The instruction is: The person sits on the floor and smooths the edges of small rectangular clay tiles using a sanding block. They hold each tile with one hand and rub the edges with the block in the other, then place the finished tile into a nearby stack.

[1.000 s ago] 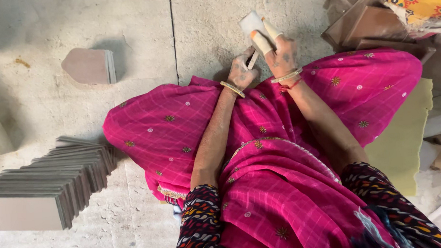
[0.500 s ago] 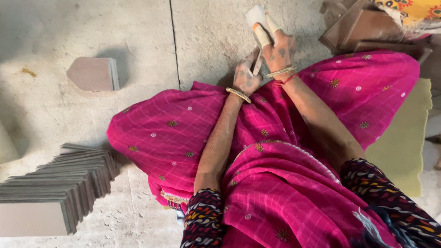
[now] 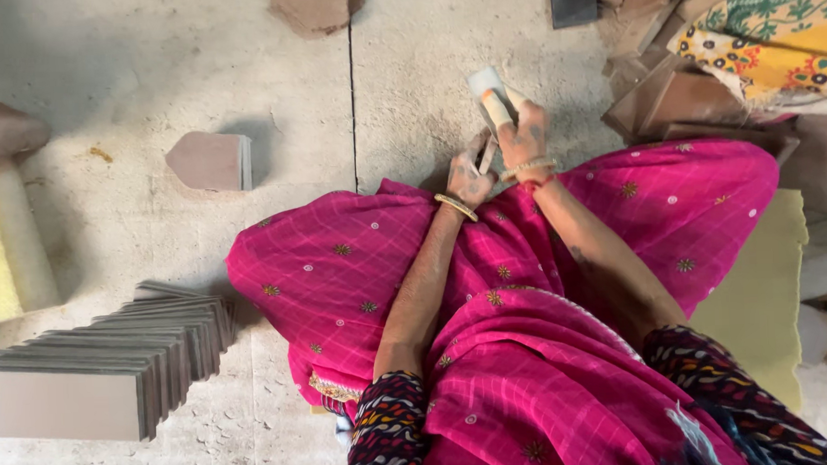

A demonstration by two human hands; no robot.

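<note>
At our knees, over the floor: we hold a small pale tile piece (image 3: 487, 82) up off the concrete, just past the pink cloth (image 3: 549, 347) on our lap.
Right hand (image 3: 524, 136): closed around the piece, with a taped finger lying along its face.
Left hand (image 3: 468, 172): pinched on a thin tool (image 3: 488, 155) whose tip meets the lower edge of the piece.
Work in hand: we judge the piece is mid-trim, held and not yet set down.
Done so far: we cannot tell; one shaped tile (image 3: 211, 161) lies alone on the floor (image 3: 128, 78) to our left, well apart from our hands.
Left to do: a fanned row of whole tiles (image 3: 103, 367) stands by our left knee and looks untouched.
Beyond: broken offcuts (image 3: 668, 91) are piled to our right, beside a patterned cloth (image 3: 777, 31).
</note>
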